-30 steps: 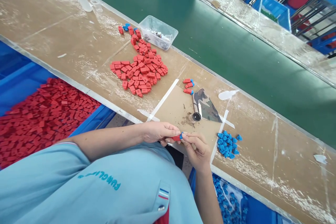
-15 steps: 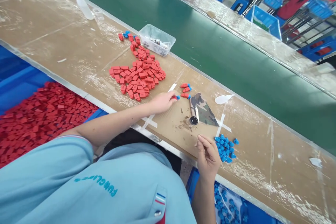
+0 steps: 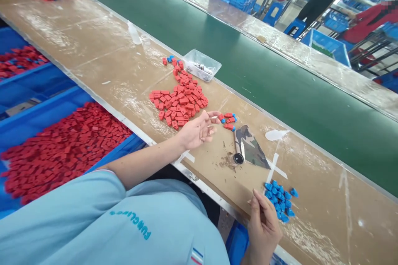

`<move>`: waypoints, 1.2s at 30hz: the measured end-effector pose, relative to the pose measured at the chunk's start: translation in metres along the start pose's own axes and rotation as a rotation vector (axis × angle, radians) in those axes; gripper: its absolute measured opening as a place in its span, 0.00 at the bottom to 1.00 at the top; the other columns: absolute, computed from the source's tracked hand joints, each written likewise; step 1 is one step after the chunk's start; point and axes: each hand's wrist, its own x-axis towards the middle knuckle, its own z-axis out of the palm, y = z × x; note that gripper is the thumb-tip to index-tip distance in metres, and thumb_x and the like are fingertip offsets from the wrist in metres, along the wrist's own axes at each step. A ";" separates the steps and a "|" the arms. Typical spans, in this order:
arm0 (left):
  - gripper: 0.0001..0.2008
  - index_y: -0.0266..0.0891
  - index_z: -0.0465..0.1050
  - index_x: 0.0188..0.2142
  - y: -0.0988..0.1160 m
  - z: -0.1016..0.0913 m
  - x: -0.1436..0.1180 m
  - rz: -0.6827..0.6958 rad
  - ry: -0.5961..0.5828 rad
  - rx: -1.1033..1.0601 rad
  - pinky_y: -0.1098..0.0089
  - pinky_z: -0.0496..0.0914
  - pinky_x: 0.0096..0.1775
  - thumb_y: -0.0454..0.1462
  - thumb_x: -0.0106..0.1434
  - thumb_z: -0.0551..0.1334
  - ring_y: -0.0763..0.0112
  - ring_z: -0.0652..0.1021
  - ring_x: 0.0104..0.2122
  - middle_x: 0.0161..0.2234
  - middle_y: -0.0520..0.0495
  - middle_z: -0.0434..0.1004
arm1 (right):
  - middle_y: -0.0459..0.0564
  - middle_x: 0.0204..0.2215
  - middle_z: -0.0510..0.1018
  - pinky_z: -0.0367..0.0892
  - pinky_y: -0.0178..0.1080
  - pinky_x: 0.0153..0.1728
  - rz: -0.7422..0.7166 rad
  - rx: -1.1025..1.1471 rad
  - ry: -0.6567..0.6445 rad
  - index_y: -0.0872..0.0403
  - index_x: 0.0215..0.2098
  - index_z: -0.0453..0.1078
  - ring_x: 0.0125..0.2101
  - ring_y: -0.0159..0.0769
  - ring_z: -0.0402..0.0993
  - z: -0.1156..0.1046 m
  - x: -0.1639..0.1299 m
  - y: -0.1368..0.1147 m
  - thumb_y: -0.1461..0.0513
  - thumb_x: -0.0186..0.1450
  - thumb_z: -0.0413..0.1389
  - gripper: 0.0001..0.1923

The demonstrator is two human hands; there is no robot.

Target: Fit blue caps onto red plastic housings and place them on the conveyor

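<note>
My left hand is open over the table, its fingers spread and its palm showing. Just beyond its fingertips lies a red block with a blue tip, beside several like it. A heap of plain red blocks lies behind that hand. My right hand is closed in a pinch close to the table's front edge; whatever its fingertips hold is too small to name. Right next to it is a cluster of small blue pieces. Between my hands rest a camouflage-patterned piece and a small round black-topped container.
A clear plastic tub with small parts stands by the green conveyor belt. Blue bins of red blocks sit below the table's front edge. A white bottle lies farther left. People work beyond the belt.
My left hand has opened and let go of the blue-tipped red block, which now lies with the others. My right hand stays pinched near the blue pieces. The view has shifted left.
</note>
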 end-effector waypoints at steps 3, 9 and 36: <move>0.17 0.39 0.70 0.48 -0.002 -0.001 -0.008 -0.013 -0.043 -0.065 0.81 0.55 0.18 0.47 0.66 0.57 0.78 0.66 0.24 0.37 0.48 0.68 | 0.54 0.38 0.78 0.72 0.40 0.31 -0.047 -0.001 -0.056 0.52 0.40 0.77 0.34 0.37 0.75 0.008 0.002 -0.002 0.62 0.63 0.59 0.08; 0.16 0.40 0.70 0.47 -0.003 0.006 -0.009 0.003 -0.022 -0.038 0.80 0.58 0.18 0.47 0.67 0.56 0.78 0.67 0.25 0.38 0.47 0.69 | 0.54 0.37 0.79 0.74 0.41 0.34 -0.121 -0.019 -0.095 0.52 0.41 0.77 0.37 0.39 0.76 0.013 0.006 -0.005 0.62 0.63 0.58 0.08; 0.16 0.35 0.73 0.31 -0.022 -0.005 -0.009 0.024 0.105 0.560 0.73 0.71 0.36 0.36 0.43 0.74 0.73 0.76 0.31 0.30 0.49 0.77 | 0.52 0.34 0.80 0.73 0.38 0.36 -0.080 -0.085 -0.129 0.53 0.39 0.77 0.35 0.35 0.77 0.020 0.005 -0.012 0.62 0.65 0.55 0.09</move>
